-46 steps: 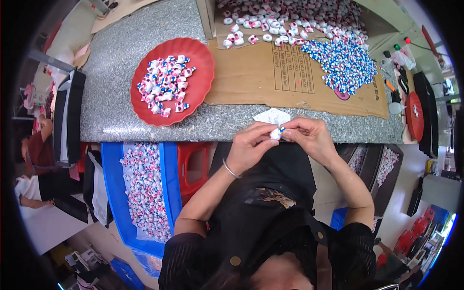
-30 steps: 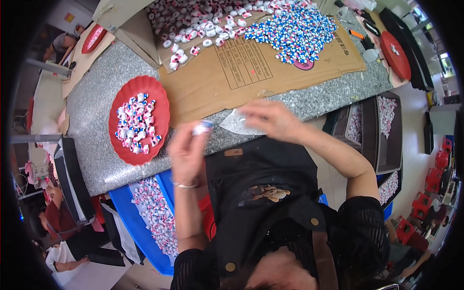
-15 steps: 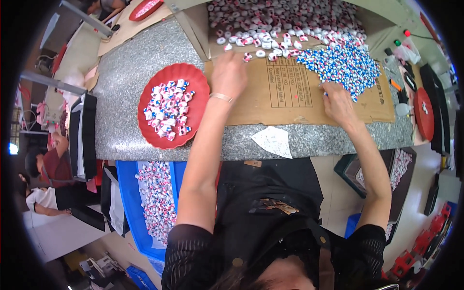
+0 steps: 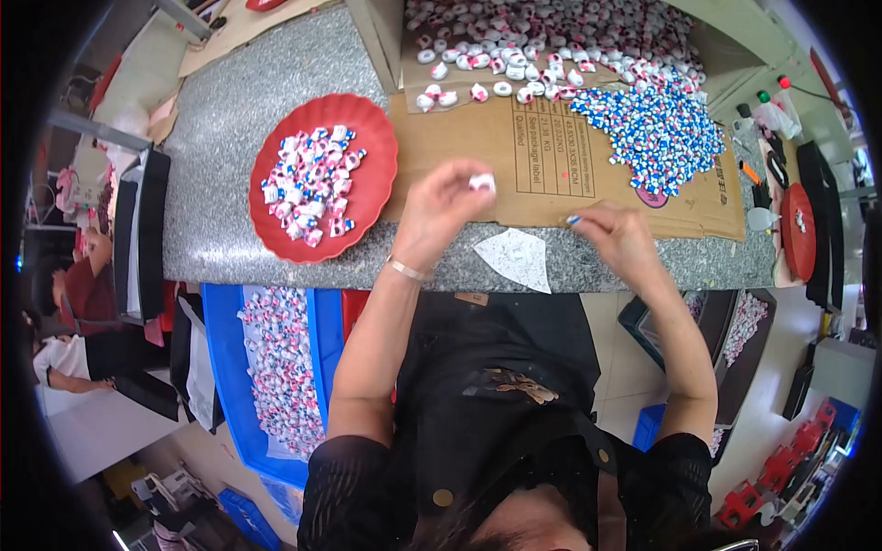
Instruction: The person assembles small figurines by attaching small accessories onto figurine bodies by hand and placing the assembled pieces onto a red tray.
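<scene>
a single head-worn fisheye view looks steeply down from above the person's own head, facing forward over a grey speckled worktable (image 4: 230, 138) that fills the upper half, fairly near; both forearms enter from the lower edge, and straight table edges bend toward the dark round rim

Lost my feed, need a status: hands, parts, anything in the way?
Left hand pinching small white-pink part. Right hand pinching small blue piece. Both above cardboard sheet. White paper scrap lies between the hands, touching neither.
</scene>
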`<control>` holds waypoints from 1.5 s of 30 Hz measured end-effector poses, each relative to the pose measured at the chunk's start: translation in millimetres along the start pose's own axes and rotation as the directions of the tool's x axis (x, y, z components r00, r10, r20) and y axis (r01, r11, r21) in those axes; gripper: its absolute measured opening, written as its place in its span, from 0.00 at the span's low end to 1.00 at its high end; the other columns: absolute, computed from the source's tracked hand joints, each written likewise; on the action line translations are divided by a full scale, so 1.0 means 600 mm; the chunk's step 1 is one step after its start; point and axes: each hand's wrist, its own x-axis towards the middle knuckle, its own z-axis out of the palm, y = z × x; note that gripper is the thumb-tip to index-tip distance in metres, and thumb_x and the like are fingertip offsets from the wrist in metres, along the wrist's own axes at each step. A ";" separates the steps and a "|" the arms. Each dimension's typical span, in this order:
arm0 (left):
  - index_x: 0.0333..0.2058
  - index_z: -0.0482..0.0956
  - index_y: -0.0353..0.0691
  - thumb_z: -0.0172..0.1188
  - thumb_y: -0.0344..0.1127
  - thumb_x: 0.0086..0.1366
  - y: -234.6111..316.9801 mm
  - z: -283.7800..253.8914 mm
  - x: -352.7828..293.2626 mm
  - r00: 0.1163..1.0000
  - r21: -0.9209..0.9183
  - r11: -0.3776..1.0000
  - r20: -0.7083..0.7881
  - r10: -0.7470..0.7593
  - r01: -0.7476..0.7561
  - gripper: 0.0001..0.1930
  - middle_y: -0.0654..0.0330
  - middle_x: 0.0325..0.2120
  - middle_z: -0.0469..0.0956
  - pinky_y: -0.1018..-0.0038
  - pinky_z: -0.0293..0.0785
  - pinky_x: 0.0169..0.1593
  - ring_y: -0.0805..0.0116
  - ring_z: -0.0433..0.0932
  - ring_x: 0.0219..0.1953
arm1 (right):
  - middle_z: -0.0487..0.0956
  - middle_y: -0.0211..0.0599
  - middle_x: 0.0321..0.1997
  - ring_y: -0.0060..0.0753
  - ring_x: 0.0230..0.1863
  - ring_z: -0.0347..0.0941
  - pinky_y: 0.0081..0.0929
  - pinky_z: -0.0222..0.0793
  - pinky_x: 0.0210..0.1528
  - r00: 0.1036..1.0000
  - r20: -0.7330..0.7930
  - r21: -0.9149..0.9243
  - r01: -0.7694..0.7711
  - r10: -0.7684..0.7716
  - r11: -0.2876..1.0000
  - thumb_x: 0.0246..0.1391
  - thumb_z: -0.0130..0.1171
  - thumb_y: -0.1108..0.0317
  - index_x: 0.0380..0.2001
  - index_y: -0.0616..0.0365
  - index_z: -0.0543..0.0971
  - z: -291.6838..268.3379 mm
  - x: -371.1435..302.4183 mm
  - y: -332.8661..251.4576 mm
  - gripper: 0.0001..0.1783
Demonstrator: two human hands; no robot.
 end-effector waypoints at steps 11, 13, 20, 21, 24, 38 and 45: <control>0.46 0.76 0.31 0.59 0.17 0.57 -0.053 -0.028 -0.165 0.999 -0.247 0.968 -0.045 0.031 -0.041 0.16 0.58 0.39 0.77 0.75 0.76 0.49 0.70 0.77 0.44 | 0.73 0.43 0.24 0.47 0.28 0.75 0.40 0.69 0.29 0.908 0.200 -0.311 0.415 -0.368 0.855 0.47 0.60 0.76 0.30 0.62 0.79 0.089 0.001 -0.066 0.05; 0.45 0.76 0.31 0.59 0.17 0.58 -0.046 -0.026 -0.165 0.999 -0.283 0.959 -0.031 0.024 -0.032 0.16 0.59 0.43 0.75 0.76 0.75 0.50 0.70 0.77 0.44 | 0.72 0.43 0.24 0.48 0.28 0.74 0.41 0.69 0.28 0.874 0.300 -0.340 0.473 -0.383 0.812 0.46 0.60 0.76 0.29 0.62 0.78 0.086 0.002 -0.067 0.05; 0.44 0.77 0.32 0.61 0.17 0.56 -0.078 -0.008 -0.163 0.998 -0.160 0.987 -0.056 0.007 -0.016 0.16 0.60 0.43 0.73 0.81 0.78 0.40 0.74 0.78 0.39 | 0.72 0.47 0.25 0.51 0.31 0.74 0.43 0.71 0.32 0.889 0.272 -0.301 0.443 -0.369 0.845 0.41 0.55 0.78 0.23 0.65 0.73 0.089 -0.005 -0.076 0.02; 0.43 0.77 0.32 0.62 0.17 0.55 -0.084 -0.004 -0.159 0.992 -0.033 0.995 -0.085 0.093 -0.097 0.16 0.59 0.42 0.73 0.81 0.78 0.40 0.74 0.78 0.38 | 0.72 0.48 0.25 0.53 0.31 0.74 0.43 0.71 0.32 0.898 0.254 -0.280 0.424 -0.359 0.861 0.42 0.56 0.78 0.25 0.65 0.74 0.089 -0.008 -0.078 0.03; 0.42 0.76 0.32 0.64 0.18 0.52 -0.102 0.007 -0.150 0.968 0.146 0.967 -0.110 0.226 -0.209 0.17 0.56 0.40 0.75 0.80 0.79 0.40 0.73 0.79 0.36 | 0.75 0.46 0.25 0.48 0.29 0.75 0.37 0.72 0.32 0.938 0.142 -0.184 0.340 -0.317 0.922 0.47 0.59 0.78 0.29 0.65 0.77 0.094 -0.020 -0.072 0.04; 0.49 0.77 0.33 0.55 0.27 0.65 -0.046 0.027 -0.127 0.959 0.039 0.999 0.283 -0.011 0.000 0.14 0.58 0.34 0.79 0.81 0.77 0.37 0.75 0.79 0.30 | 0.77 0.35 0.23 0.25 0.25 0.74 0.21 0.68 0.28 0.981 0.037 0.248 0.176 -0.191 0.953 0.50 0.63 0.75 0.30 0.60 0.82 0.054 -0.053 -0.109 0.03; 0.47 0.79 0.36 0.50 0.32 0.69 -0.040 0.025 -0.139 0.979 0.030 0.995 0.177 -0.097 0.093 0.12 0.63 0.29 0.79 0.83 0.74 0.32 0.78 0.77 0.27 | 0.78 0.38 0.27 0.36 0.28 0.77 0.29 0.71 0.30 0.970 0.018 0.272 0.228 -0.242 0.935 0.51 0.62 0.72 0.35 0.60 0.80 0.076 -0.043 -0.106 0.07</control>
